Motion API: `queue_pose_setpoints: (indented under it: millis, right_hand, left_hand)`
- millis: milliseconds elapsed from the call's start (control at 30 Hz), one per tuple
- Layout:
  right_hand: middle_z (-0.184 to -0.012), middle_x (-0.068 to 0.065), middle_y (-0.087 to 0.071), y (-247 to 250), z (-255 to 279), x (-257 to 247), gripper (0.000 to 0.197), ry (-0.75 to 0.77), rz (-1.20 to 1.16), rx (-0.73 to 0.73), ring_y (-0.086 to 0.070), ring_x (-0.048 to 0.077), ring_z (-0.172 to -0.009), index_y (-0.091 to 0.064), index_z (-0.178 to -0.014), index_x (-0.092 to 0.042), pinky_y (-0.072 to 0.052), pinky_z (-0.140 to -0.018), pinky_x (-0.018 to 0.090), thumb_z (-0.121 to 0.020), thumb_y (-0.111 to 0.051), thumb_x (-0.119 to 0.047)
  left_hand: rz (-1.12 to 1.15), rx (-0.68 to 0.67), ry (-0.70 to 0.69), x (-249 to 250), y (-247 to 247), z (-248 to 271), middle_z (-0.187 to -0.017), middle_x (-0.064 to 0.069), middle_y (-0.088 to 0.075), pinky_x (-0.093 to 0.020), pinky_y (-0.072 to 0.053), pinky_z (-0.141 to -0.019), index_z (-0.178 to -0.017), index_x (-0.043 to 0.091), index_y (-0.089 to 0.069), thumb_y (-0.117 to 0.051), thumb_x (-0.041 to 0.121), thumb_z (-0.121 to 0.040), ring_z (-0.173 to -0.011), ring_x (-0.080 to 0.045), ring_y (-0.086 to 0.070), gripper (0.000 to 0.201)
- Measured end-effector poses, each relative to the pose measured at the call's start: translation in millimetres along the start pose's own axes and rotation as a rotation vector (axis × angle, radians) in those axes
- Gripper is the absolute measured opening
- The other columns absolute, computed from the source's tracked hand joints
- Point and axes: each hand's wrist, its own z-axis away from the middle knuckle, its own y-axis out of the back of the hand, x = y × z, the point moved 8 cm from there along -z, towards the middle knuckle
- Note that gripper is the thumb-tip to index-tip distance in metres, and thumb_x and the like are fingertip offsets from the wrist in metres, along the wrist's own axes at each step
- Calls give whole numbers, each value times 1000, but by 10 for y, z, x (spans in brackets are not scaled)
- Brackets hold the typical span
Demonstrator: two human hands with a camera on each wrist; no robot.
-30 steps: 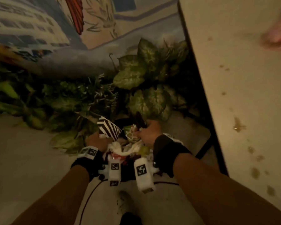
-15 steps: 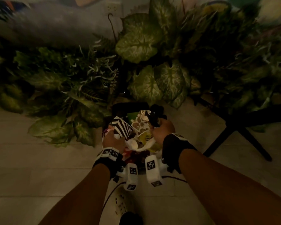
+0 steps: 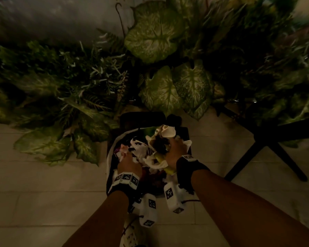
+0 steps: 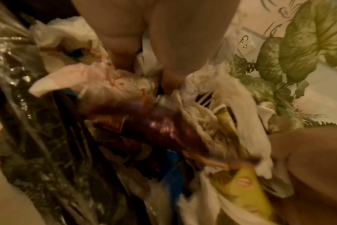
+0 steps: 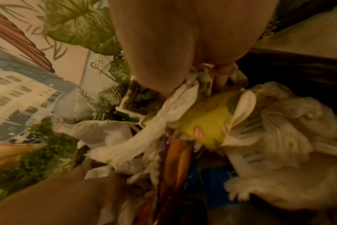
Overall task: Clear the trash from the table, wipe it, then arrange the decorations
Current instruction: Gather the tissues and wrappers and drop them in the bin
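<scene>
trash (image 3: 148, 154) in bin (image 3: 109, 168), plants (image 3: 161, 72) behind

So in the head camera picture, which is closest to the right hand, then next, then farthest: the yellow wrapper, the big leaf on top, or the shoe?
From the right hand:
1. Yellow wrapper, touching it, in the bin.
2. Shoe, below on the floor.
3. Big leaf, far up top.

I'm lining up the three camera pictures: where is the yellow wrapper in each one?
Head: yellow wrapper in the trash pile, just left of the right hand.
Left wrist: lower right, beside white tissue.
Right wrist: centre, under the fingers.
Shared landmark: the big veined leaf.
</scene>
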Motion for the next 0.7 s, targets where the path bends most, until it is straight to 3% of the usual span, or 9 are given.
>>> queue_pose_setpoints:
  millis: [67, 133, 200, 233, 267, 333, 433, 567, 700]
  right_hand:
    - [-157, 8, -13, -161, -217, 126, 81, 3, -26, -40, -21, 37, -142, -6, -150, -29, -28, -113, 51, -86, -56, -28]
    - [-154, 7, -24, -400, -689, 447, 92, -31, -126, -58, -35, 40, -134, -11, -148, -30, -42, -102, 54, -73, -62, -42]
    - [-145, 7, -37, -363, -611, 398, 89, -40, -213, -120, -48, 43, -121, -22, -144, -29, -50, -91, 56, -66, -64, -43]
    - [-142, 6, -40, -195, -360, 243, 82, -30, -256, -111, -50, 43, -118, -27, -142, -29, -51, -90, 55, -71, -66, -36]
    - [-141, 5, -40, 37, -8, 30, 75, -17, -280, -85, -49, 42, -119, -29, -143, -27, -49, -93, 54, -77, -65, -26]
    - [-147, 8, -35, 191, 175, 6, 69, -24, -301, -66, -41, 39, -129, -27, -145, -22, -41, -104, 49, -86, -61, -15]
    - [-157, 3, -17, 303, 339, 59, 83, 14, -266, -47, -27, 34, -140, -14, -149, -29, -37, -108, 47, -84, -65, -16]
    - [-160, -3, -6, 245, 488, 39, 103, 78, -240, -73, -18, 30, -145, -6, -149, -37, -39, -108, 48, -72, -75, -31]
    - [-160, -2, -7, 97, 610, -19, 115, 101, -187, -208, -22, 34, -143, -1, -148, -45, -41, -104, 51, -69, -81, -22]
  left_hand:
    - [36, -13, -7, -5, -11, 14, -145, -18, -37, -38, -36, -103, -148, 7, -18, -35, 15, -99, -128, -35, -43, 52]
    - [118, -22, -4, -30, -12, 30, -144, -19, -38, -38, -37, -102, -150, 12, -6, -40, 15, -98, -127, -35, -44, 62]
    - [203, -29, -9, -52, -23, 30, -137, -18, -46, -39, -44, -97, -150, 13, -11, -52, 18, -92, -120, -35, -49, 71]
    - [245, -30, -16, -44, -9, 58, -132, -15, -51, -39, -47, -92, -148, 12, -19, -60, 23, -87, -115, -33, -53, 73]
    - [284, -30, -22, -31, 21, 102, -125, -11, -55, -38, -49, -87, -143, 13, -27, -67, 28, -82, -109, -31, -56, 74]
    - [351, -31, -54, 0, 68, 181, -118, 0, -57, -35, -51, -83, -137, 18, -31, -79, 42, -69, -106, -25, -59, 86]
    - [432, -20, -85, 17, 120, 246, -130, 3, -53, -40, -51, -90, -144, 22, -20, -82, 59, -46, -115, -22, -57, 122]
    - [490, -6, -74, 59, 149, 397, -138, 0, -46, -39, -50, -90, -145, 23, -16, -84, 43, -56, -119, -24, -53, 114]
    - [477, -18, -102, 92, 148, 568, -148, -2, -37, -30, -45, -90, -148, 28, -10, -85, 50, -53, -128, -26, -47, 123]
